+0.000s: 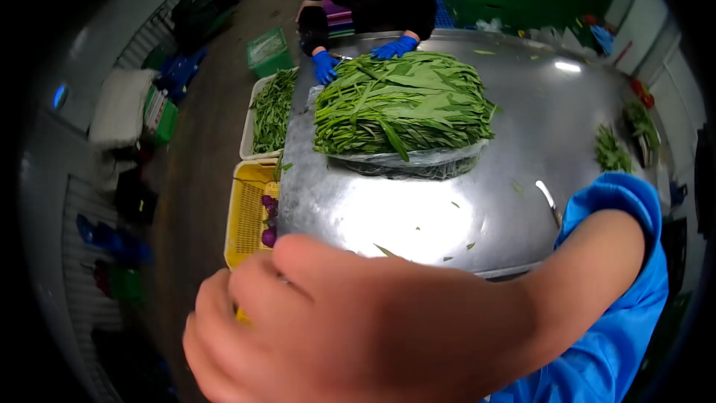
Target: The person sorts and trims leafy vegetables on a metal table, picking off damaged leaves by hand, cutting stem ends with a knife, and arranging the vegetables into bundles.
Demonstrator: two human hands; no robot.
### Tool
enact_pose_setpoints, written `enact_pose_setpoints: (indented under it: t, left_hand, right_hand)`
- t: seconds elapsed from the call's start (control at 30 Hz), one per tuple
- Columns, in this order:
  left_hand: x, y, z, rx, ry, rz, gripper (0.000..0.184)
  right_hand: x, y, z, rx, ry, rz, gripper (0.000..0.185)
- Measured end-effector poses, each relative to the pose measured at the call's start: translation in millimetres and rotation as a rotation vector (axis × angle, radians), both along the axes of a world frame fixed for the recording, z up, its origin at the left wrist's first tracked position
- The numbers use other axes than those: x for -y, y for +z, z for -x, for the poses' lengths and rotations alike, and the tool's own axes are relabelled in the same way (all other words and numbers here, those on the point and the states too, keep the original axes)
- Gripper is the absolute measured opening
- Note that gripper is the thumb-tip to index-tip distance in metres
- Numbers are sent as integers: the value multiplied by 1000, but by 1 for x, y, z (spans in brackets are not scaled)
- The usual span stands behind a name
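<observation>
My right hand (350,321) fills the lower middle, very close to the camera, its arm in a blue sleeve (619,336) reaching in from the right. Its fingers are curled closed, and whatever they may hold is hidden. My left hand is out of view. Beyond my right hand, a large stack of leafy green vegetables (418,101) lies on the metal table (529,149), with clear plastic wrap (403,160) under it. A knife with a curved, shiny blade (547,195) rests near my right sleeve.
Across the table, a person's blue-gloved hands (395,47) touch the stack. Left of the table stand a white crate of greens (274,116), a yellow basket (246,213) with purple vegetables (269,235), and a green bin (268,54). More greens (613,151) lie at the right edge.
</observation>
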State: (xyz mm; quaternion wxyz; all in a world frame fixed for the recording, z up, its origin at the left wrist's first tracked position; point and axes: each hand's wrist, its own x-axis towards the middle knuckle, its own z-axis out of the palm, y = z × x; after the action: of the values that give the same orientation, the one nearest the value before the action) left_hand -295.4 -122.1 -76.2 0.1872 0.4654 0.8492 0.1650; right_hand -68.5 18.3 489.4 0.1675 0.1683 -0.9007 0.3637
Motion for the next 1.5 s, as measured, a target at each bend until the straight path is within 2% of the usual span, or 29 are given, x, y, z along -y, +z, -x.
enact_pose_setpoints:
  t: [0.13, 0.23, 0.3, 0.33, 0.43, 0.47, 0.53, 0.6, 0.63, 0.67, 0.7, 0.73, 0.77, 0.8, 0.83, 0.87, 0.9, 0.93, 1.03, 1.1, 1.17, 1.23, 1.33, 1.47, 1.5]
  left_hand:
    - [14, -5, -4, -6, 113, -97, 21]
    - [12, 18, -9, 44, 178, -148, 21]
    - [4, 44, -9, 180, 268, -152, 22]
    - [-4, 64, -14, 317, 327, -100, 18]
    - [-27, 69, -46, 371, 254, -434, 28]
    - [-34, 63, -50, 206, 14, -415, 41]
    - [-62, 84, -79, 163, -272, -405, 40]
    - [-83, 92, -98, 184, -564, -382, 39]
    - [-92, 93, -104, 184, -709, -366, 37]
    - [-95, 74, -100, 76, -860, -350, 32]
    - [-91, 22, -88, 75, -796, -360, 24]
    - [-90, -8, -72, 61, -512, -340, 16]
    - [-94, 9, -35, 1, -488, -74, 11]
    - [-86, 7, -4, -223, -272, -155, 10]
    - [-84, 24, 30, -252, -42, 33, 11]
    - [-76, 48, 62, -305, 58, -209, 12]
    - [-72, 71, 89, -271, 147, -339, 15]
    - [-74, 92, 113, -209, 228, -165, 31]
    - [-100, 117, 157, -235, 241, -454, 53]
    - [-135, 150, 162, -132, 82, -593, 73]
    - [-175, 205, 154, -30, -91, -706, 79]
    - [-213, 239, 159, -160, -193, -545, 90]
    - [-263, 255, 189, -412, -349, -302, 99]
    - [-312, 240, 229, -290, -602, -441, 105]
    - [-317, 245, 231, -261, -619, -299, 104]
  right_hand:
    - [-20, -12, -23, 28, 27, -111, 34]
    - [-68, 3, -34, 80, -38, -143, 35]
    - [-90, -17, -49, 117, -154, -175, 35]
    - [-95, -39, -58, 145, -260, -203, 36]
    - [-123, -160, -65, 209, -751, -362, 36]
    - [-137, -211, -68, 145, -925, -402, 51]
    - [-159, -312, -126, 405, -1208, -464, 63]
    - [-167, -407, -209, 477, -1524, -187, 72]
    - [-168, -434, -245, 641, -1634, -136, 72]
    - [-169, -445, -270, 800, -1737, -89, 73]
    - [-164, -442, -277, 771, -1777, -50, 71]
    - [-163, -438, -279, 744, -1809, -13, 69]
    - [-163, -432, -280, 670, -1717, -54, 68]
    - [-161, -425, -277, 600, -1625, -89, 67]
    - [-161, -418, -270, 528, -1532, -120, 66]
    - [-161, -412, -258, 521, -1498, -92, 64]
    - [-160, -406, -242, 516, -1463, -62, 62]
    - [-159, -400, -220, 502, -1433, -32, 60]
    - [-153, -350, -135, 438, -1243, 33, 57]
    - [-148, -318, -79, 396, -1077, -50, 55]
    - [-152, -288, -21, 362, -910, -154, 52]
    - [-161, -266, 30, 328, -769, -289, 52]
    - [-176, -242, 101, 203, -629, -361, 50]
    - [-182, -244, 159, 108, -520, -396, 44]
    - [-179, -248, 165, 123, -495, -385, 44]
